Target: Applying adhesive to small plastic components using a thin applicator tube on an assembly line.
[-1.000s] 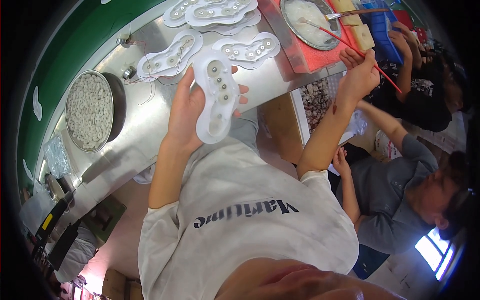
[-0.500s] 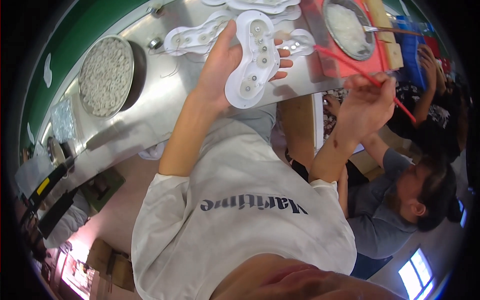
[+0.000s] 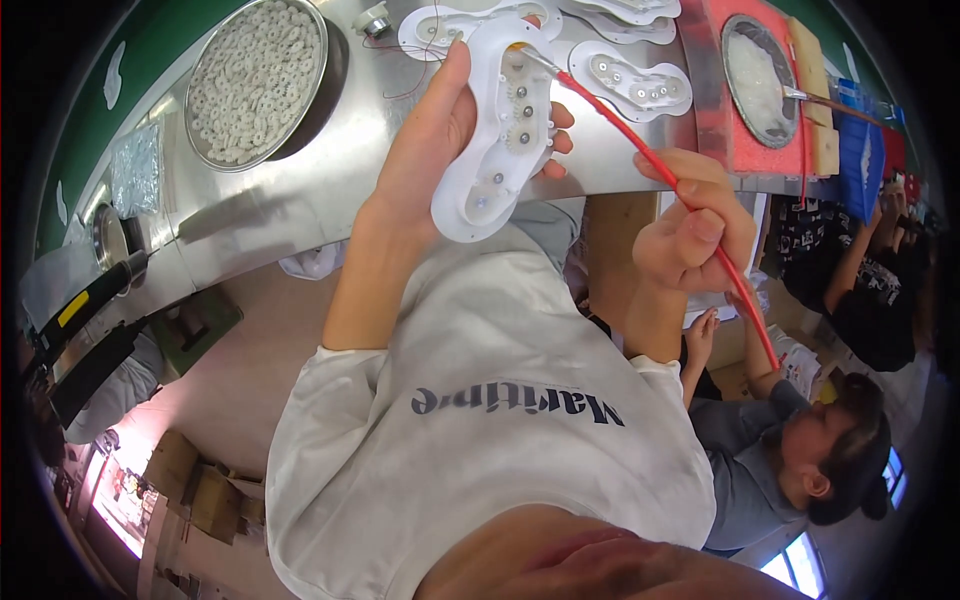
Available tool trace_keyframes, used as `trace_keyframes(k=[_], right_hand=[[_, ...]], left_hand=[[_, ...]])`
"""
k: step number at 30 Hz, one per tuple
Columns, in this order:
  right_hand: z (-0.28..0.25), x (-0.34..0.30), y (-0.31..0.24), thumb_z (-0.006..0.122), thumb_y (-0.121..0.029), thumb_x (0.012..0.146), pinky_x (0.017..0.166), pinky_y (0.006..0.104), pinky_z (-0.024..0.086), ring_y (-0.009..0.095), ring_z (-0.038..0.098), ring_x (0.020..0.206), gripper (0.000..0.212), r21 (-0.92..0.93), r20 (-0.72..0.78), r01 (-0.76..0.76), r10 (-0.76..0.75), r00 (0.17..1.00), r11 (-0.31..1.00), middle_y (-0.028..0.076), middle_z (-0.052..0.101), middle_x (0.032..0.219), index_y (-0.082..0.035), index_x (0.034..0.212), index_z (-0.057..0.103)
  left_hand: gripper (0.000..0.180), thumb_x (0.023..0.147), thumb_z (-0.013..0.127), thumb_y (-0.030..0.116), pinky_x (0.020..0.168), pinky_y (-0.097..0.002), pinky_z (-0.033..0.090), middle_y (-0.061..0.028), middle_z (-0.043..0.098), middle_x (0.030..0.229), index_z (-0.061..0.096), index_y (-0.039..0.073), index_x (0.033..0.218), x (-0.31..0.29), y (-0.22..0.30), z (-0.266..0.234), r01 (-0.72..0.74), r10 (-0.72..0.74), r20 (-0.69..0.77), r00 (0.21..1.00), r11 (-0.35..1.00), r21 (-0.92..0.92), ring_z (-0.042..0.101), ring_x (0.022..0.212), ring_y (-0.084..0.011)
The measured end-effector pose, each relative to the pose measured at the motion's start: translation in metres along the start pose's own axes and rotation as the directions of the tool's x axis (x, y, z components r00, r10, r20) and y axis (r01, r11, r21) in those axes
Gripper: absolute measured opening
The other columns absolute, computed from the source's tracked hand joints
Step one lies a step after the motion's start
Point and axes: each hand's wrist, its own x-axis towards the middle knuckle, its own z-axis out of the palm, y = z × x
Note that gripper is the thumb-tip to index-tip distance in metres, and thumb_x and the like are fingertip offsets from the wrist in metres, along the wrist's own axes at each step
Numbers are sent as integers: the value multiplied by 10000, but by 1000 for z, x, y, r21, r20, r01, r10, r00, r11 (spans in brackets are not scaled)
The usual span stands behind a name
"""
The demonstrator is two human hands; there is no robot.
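Observation:
My left hand (image 3: pixel 415 155) is wrapped round a white plastic housing (image 3: pixel 503 150), long and wavy-edged, held tilted above the table's near edge. Small metal pins and pale gears sit in its recess. My right hand (image 3: pixel 697 222) grips a thin brush with a red handle (image 3: pixel 632 133). Its bristle end reaches into the far end of the housing's recess, where a small yellowish spot shows; the bristles themselves are mostly hidden.
More white housings (image 3: pixel 632 82) lie on the metal table (image 3: pixel 370 125). At left stands a round metal bowl (image 3: pixel 322 60) of small white gears. At right, a bowl of whitish paste (image 3: pixel 757 90) with another brush rests on a red board (image 3: pixel 715 125). A person (image 3: pixel 770 440) sits at lower right.
The red brush has come left from beside the paste bowl into the far end of the housing. My right hand has turned and lowered. The whole view has shifted, with the table contents moving right and up.

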Motion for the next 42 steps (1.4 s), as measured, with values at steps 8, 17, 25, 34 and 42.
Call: trace_keyframes(k=[8,17,25,34,42], right_hand=[[-1,-7,-10,323,-155,975,513,347,519,313,610,515,256,29,-39,-12,14,999,1000,296,597,647,62,909,442],[2,-4,-7,317,-189,983,498,349,514,308,613,544,277,60,9,0,-1,1000,998,287,605,674,47,901,435],[1,-4,-7,299,-190,981,479,358,503,317,596,512,285,151,-64,-54,65,996,987,287,584,642,49,900,430],[-5,-5,-9,307,-175,972,473,358,498,320,586,489,273,118,-26,-68,72,997,991,292,575,631,63,910,427],[3,4,-5,410,-214,981,496,313,509,276,632,561,339,163,-191,5,26,981,987,183,612,638,43,782,508]], left_hand=[[600,991,188,513,763,-407,554,-219,573,1107,293,127,1438,-2,0,-1,-41,41,7,999,999,12,611,968,-338],[595,991,200,506,766,-431,552,-200,584,1076,359,68,1361,-5,-1,7,-30,32,-69,997,999,34,607,966,-314],[598,986,192,523,734,-411,550,-178,599,1019,367,85,1354,-3,-1,10,-52,58,-128,990,997,51,634,894,-289],[643,987,200,518,818,-459,541,-284,543,1168,381,25,1358,-3,0,-8,-21,31,67,997,990,-136,564,1067,-375],[634,988,210,510,825,-469,530,-284,552,1157,400,17,1339,-4,2,-4,-25,38,70,997,984,-176,569,1069,-369]])
